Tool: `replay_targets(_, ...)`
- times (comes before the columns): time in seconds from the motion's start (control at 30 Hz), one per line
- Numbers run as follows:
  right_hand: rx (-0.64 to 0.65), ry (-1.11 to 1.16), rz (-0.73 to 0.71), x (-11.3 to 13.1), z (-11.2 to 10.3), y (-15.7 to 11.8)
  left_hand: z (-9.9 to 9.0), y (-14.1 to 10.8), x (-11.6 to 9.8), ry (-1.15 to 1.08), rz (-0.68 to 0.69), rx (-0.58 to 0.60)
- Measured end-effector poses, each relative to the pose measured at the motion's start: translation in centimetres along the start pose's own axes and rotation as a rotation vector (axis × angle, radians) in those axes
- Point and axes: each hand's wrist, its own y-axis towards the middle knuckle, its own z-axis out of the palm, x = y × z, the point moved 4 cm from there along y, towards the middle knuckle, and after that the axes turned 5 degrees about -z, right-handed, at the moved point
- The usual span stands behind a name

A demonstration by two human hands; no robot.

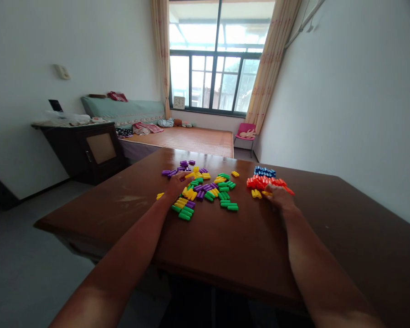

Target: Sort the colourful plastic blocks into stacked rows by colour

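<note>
On the brown table lies a mixed pile of small ridged plastic blocks, with green (224, 196), purple (201, 195) and yellow (189, 193) pieces. My left hand (176, 186) reaches over the pile's left side, its fingers closed on a yellow block (190, 175). To the right, orange-red blocks (264, 182) are grouped in a row, with blue blocks (264, 171) just behind them. My right hand (279, 197) is at the front of the orange-red row, fingers pinched on a yellow block (267, 193). Beside it sit yellow blocks (256, 194).
The table (225, 241) has its near edge below my forearms. Past its far edge stands a bed (205, 139). A dark cabinet (99, 146) is at the left, and a pink chair (246, 130) stands by the window.
</note>
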Motion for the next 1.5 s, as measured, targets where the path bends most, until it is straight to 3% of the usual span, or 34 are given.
replay_targets(0.2,0.215,0.329,0.021,-2.3,2.1,0.5,0.5,-0.1,0.6,0.057,0.007,0.076)
replay_targets(0.3,0.215,0.358,0.042,-2.4,1.9,0.3,0.5,-0.3,0.4,0.082,0.004,0.119)
replay_targets(0.43,0.188,0.381,-0.020,-0.8,1.3,0.2,0.9,-0.6,0.3,0.048,-0.060,0.200)
replay_targets(0.53,0.051,0.348,-0.084,2.3,0.1,0.5,1.4,-0.9,0.2,-0.012,-0.056,0.252)
replay_targets(0.6,-0.087,0.352,-0.143,5.7,-0.9,0.5,1.8,-1.0,-0.1,-0.010,-0.027,0.278)
replay_targets(0.67,-0.145,0.454,-0.236,10.1,-1.3,0.1,2.3,-1.1,-0.5,0.020,0.017,0.288)
replay_targets(0.77,-0.040,0.675,-0.384,16.8,-0.5,-1.1,3.2,-1.6,-1.6,0.071,0.090,0.316)
replay_targets(0.83,0.019,0.752,-0.449,20.0,0.5,-2.1,4.0,-2.1,-2.1,0.070,0.096,0.365)
replay_targets(0.9,0.036,0.779,-0.492,21.8,1.3,-2.9,4.7,-2.6,-2.3,0.051,0.084,0.427)
replay_targets(1.0,0.035,0.754,-0.520,22.4,2.2,-3.1,5.4,-3.0,-2.3,0.058,0.098,0.510)
replay_targets(1.07,0.026,0.741,-0.491,21.3,2.2,-2.5,5.3,-3.0,-2.3,0.083,0.119,0.508)
replay_targets(1.13,-0.022,0.756,-0.387,18.5,1.6,-1.4,4.6,-2.8,-2.4,0.108,0.136,0.443)
replay_targets(1.33,-0.219,0.723,0.116,3.0,-1.4,0.4,2.1,-1.4,-2.0,0.128,0.088,0.228)
replay_targets(1.4,-0.182,0.696,0.222,-0.9,-1.3,0.1,1.5,-0.9,-1.6,0.134,0.073,0.171)
replay_targets(1.5,0.004,0.670,0.399,-3.8,0.0,-0.5,0.2,-0.2,-1.2,0.163,0.072,0.065)
